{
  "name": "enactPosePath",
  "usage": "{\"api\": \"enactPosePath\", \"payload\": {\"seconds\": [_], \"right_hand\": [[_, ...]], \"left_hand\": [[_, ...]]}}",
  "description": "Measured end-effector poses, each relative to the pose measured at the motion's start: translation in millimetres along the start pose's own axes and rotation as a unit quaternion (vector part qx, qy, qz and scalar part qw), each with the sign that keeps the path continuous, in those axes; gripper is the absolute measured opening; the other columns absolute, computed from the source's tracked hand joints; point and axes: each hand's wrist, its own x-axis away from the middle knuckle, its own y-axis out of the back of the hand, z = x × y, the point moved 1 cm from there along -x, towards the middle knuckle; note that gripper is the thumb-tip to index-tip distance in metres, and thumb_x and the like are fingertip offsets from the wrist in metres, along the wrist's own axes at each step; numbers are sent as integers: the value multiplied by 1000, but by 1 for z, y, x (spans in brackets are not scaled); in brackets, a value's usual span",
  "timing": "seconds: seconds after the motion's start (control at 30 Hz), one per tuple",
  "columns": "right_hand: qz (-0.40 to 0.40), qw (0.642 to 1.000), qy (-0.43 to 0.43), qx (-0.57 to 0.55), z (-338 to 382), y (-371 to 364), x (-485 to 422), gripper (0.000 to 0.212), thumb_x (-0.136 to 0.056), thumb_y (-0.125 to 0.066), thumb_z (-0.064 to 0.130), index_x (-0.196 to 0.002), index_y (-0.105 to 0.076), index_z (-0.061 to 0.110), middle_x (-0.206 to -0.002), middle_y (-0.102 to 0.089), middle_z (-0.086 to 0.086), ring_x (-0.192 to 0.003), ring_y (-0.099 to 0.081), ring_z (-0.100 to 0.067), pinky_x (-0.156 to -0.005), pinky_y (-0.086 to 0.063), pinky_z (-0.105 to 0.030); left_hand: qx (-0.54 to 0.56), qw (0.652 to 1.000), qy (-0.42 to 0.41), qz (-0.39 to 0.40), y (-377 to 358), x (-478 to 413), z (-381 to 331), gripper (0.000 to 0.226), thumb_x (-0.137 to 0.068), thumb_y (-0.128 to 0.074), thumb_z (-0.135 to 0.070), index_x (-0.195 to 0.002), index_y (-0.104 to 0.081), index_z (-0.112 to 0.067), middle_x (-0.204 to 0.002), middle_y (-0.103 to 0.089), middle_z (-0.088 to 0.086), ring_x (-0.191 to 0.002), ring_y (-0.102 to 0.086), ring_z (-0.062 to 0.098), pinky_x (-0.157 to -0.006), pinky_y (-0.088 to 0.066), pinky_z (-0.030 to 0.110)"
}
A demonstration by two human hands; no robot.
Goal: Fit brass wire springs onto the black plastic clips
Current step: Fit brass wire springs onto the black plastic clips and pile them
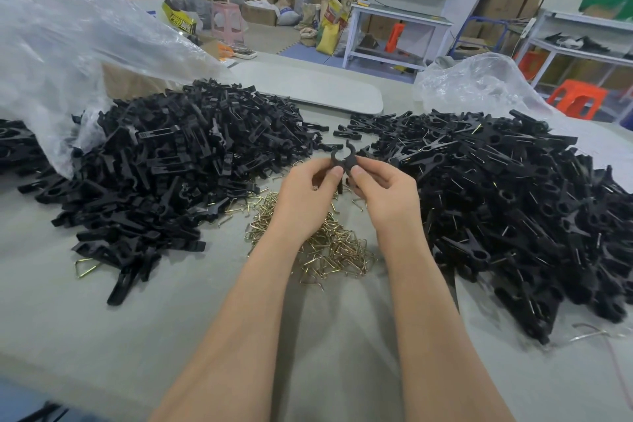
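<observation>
My left hand point(306, 192) and my right hand point(382, 190) together hold a black plastic clip point(343, 157) above the table, its two curved jaws pointing up and away. Each hand pinches one half of the clip between thumb and fingers. Under my wrists lies a loose heap of brass wire springs point(329, 243). A large pile of bare black clip halves point(178, 161) lies to the left. To the right is a pile of assembled clips point(507, 202) with wire glinting among them. Whether a spring is on the held clip is hidden by my fingers.
The grey table point(102, 336) runs to a rounded far edge. A clear plastic bag point(68, 44) over a cardboard box stands at the left, another bag point(476, 86) at the right back. Cardboard cartons, white shelving and an orange stool point(575, 98) stand beyond.
</observation>
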Motion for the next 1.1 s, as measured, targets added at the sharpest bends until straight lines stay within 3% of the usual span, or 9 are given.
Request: {"api": "enactPosePath", "payload": {"seconds": [0.07, 0.3, 0.43, 0.57, 0.7, 0.83, 0.93, 1.1], "right_hand": [[7, 1000, 2, -2, 0, 0, 1, 27, -89, -61, 2, -86, -66, 29, -85, -70, 9, -84, -68, -5, -83, -54, -21], [-7, 1000, -10, 1, 0, 4, 0, 24, -90, -60, 5, -87, -67, 27, -85, -70, 6, -87, -68, -11, -83, -54, -25], [27, 1000, -10, 10, 2, 1, 2, 24, -89, -62, 5, -85, -67, 28, -79, -71, 10, -77, -67, 0, -73, -52, -15], [12, 999, -28, 15, 3, 3, 2, 16, -90, -61, 7, -93, -69, 21, -85, -70, 5, -79, -65, -4, -76, -53, -18], [27, 995, -76, -61, 7, 3, 3, 19, -90, -59, 3, -89, -68, 20, -80, -70, 3, -73, -64, -5, -69, -51, -16], [13, 996, -72, -52, 8, 5, 4, 22, -90, -58, 0, -88, -67, 20, -79, -70, 4, -74, -64, -6, -74, -54, -19], [6, 997, -67, -43, 10, 5, 5, 21, -89, -58, 0, -88, -68, 19, -79, -69, 5, -76, -63, -6, -76, -54, -19], [13, 997, -68, -29, 12, 5, 5, 19, -89, -59, 0, -89, -68, 17, -79, -68, 1, -75, -62, -7, -74, -53, -18]], "left_hand": [[-2, 1000, -1, 2, 0, 0, 0, 17, -96, -53, -18, -105, -67, -22, -87, -65, -14, -90, -62, 10, -81, -47, 20], [11, 1000, 5, 7, 0, 1, -1, 19, -96, -53, -19, -88, -60, -35, -81, -64, -18, -82, -59, 7, -74, -46, 15], [13, 1000, 13, 11, 2, 0, 1, 16, -97, -52, -19, -98, -69, -20, -89, -70, 1, -85, -61, 15, -78, -48, 25], [52, 998, 27, 26, 4, 2, 0, 15, -94, -56, -20, -97, -70, -16, -90, -70, 14, -79, -58, 18, -81, -50, 37], [149, 986, 66, 27, 5, 2, 1, 12, -90, -63, -17, -95, -68, -28, -74, -63, 1, -71, -55, 8, -80, -52, 28], [136, 989, 38, 47, 5, 3, 0, 18, -91, -62, -15, -90, -67, -32, -73, -51, 5, -71, -47, 10, -69, -43, 19], [122, 991, 34, 51, 5, 1, 1, 21, -92, -61, -16, -93, -67, -36, -63, -46, -6, -64, -42, 6, -61, -37, 14], [118, 991, 32, 51, 6, 1, 1, 20, -92, -60, -18, -100, -68, -35, -63, -41, -6, -62, -39, 5, -60, -36, 13]]}}
